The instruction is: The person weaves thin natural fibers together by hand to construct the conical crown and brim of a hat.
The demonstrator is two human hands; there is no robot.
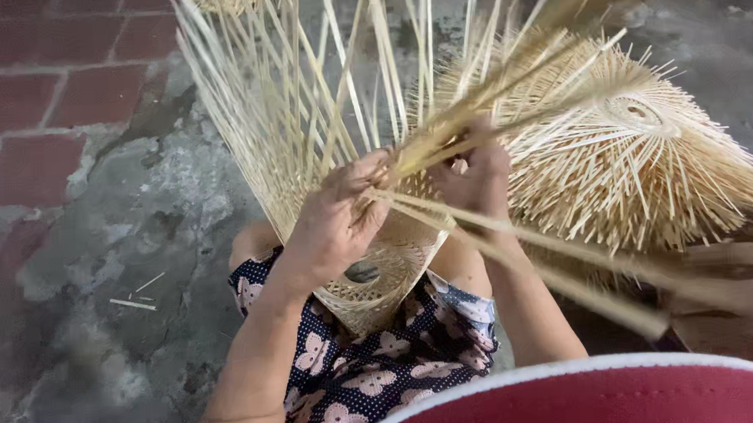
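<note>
Floor: rough grey concrete (136,215), stained and patchy, lay left of the half-woven basket (380,280); red brick paving (36,101) joined it further left and above.
Debris: a few short splinters (136,297) lay on the concrete, well left of the basket.
Basket position: it rested on your lap, on the dark floral garment (376,370), between your forearms.
Basket axis: the long axis ran from the woven base near your knees up and away from you; the closed base pointed toward you, and the loose pale strips (301,78) fanned out at the far end.
Left hand: your left hand (338,218) was closed around strips at the basket's upper edge, knuckles up.
Right hand: your right hand (473,176) was curled on a bundle of strips just right of the basket; the fingertips were hidden.
Other work: a finished round woven piece (639,138) with bristling ends lay right of the basket.
Foreground: a red rim with white edge (592,393) sat below the basket.
</note>
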